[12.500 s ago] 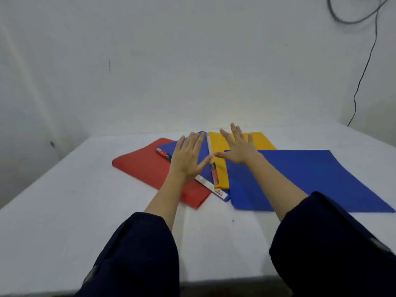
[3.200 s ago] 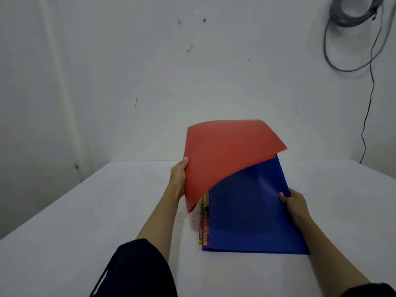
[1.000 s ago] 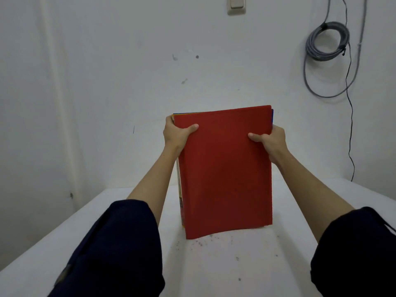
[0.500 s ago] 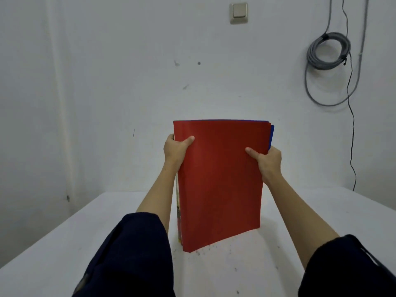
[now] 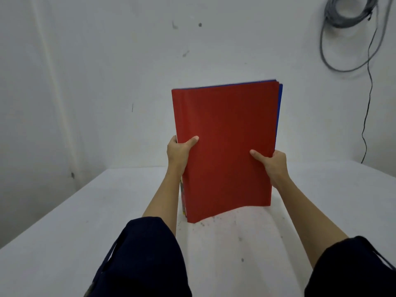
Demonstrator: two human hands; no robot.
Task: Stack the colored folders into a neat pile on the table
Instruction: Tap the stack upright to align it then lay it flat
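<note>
A stack of folders stands upright on its bottom edge on the white table (image 5: pixel 85 221), the red folder (image 5: pixel 225 146) facing me. A blue folder (image 5: pixel 280 103) peeks out behind it along the top and right edges, and a yellow spine shows at the lower left. My left hand (image 5: pixel 179 151) grips the stack's left edge, thumb on the red cover. My right hand (image 5: pixel 271 162) grips the right edge lower down, thumb on the cover too. The folders behind the red one are mostly hidden.
The white wall stands close behind the table. A coiled grey cable (image 5: pixel 347 11) hangs on the wall at the upper right, with a thin black wire (image 5: pixel 367 103) running down to the table's far right corner.
Both hands have slid down the sides of the upright stack, from near its top to about its middle. The stack's edges look more even, still standing on the table.
</note>
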